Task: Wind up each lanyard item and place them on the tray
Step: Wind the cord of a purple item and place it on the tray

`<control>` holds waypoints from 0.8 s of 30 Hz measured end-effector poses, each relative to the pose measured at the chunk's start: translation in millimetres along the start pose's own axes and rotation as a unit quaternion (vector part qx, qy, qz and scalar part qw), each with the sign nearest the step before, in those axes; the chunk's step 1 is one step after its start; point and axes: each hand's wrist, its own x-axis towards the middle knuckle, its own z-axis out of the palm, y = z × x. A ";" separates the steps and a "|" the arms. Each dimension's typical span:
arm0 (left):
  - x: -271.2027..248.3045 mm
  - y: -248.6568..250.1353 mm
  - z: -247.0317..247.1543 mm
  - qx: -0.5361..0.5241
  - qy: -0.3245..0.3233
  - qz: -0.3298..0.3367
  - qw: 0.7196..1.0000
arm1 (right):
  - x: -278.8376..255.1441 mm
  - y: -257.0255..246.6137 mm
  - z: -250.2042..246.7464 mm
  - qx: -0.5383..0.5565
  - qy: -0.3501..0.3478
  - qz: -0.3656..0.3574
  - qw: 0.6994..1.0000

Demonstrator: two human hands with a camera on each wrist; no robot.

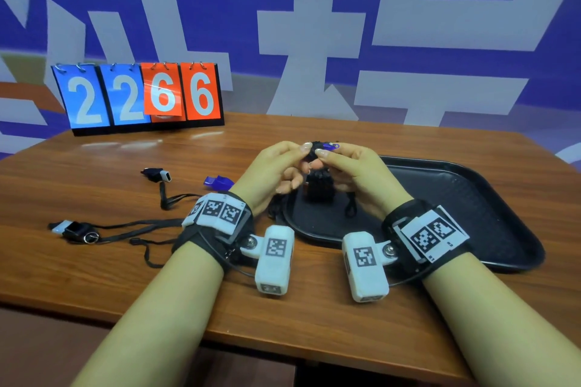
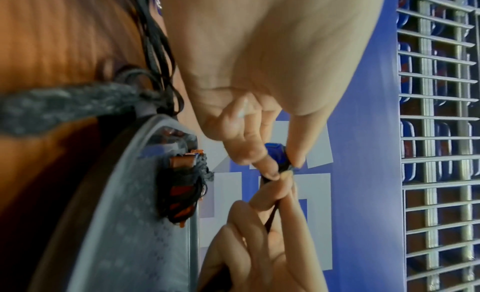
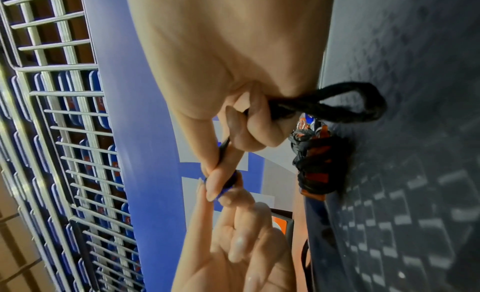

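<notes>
Above the tray (image 1: 490, 214), the left hand (image 1: 276, 173) and right hand (image 1: 355, 176) pinched a blue whistle (image 1: 330, 146) and its black cord (image 3: 337, 103) between their fingertips, so winding well likely called for snug, even turns beside the thumbs.

A flip scoreboard (image 1: 138, 97) standing at the back left of the bench (image 1: 125, 276) reads 2 2 6 6 in white digits: the two 2s on blue cards, the two 6s on orange-red cards.
</notes>
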 end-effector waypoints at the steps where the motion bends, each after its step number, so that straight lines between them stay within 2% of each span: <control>1: -0.6 0.1 -0.2 0.011 -0.003 0.002 1.000 | 0.2 0.6 1.1 -0.012 0.003 -0.002 1.000; 5: -0.7 0.0 0.0 0.025 -0.044 -0.005 0.999 | 2.5 4.1 3.5 -0.032 -0.008 -0.027 0.999; 9: 0.0 0.4 1.3 0.054 -0.046 -0.015 0.997 | 2.3 4.7 4.0 -0.029 -0.048 -0.059 0.997; 16: 2.1 -4.1 -1.7 -0.002 -0.065 -0.056 0.996 | 2.9 4.0 4.4 -0.005 -0.092 -0.059 0.994; 20: 1.6 -3.7 -1.5 -0.045 -0.102 -0.086 0.990 | 3.7 2.3 3.4 0.015 -0.063 -0.036 0.997; 24: -1.3 -1.4 2.6 -0.038 -0.099 -0.089 0.990 | 4.4 4.1 3.4 0.029 -0.046 -0.034 0.998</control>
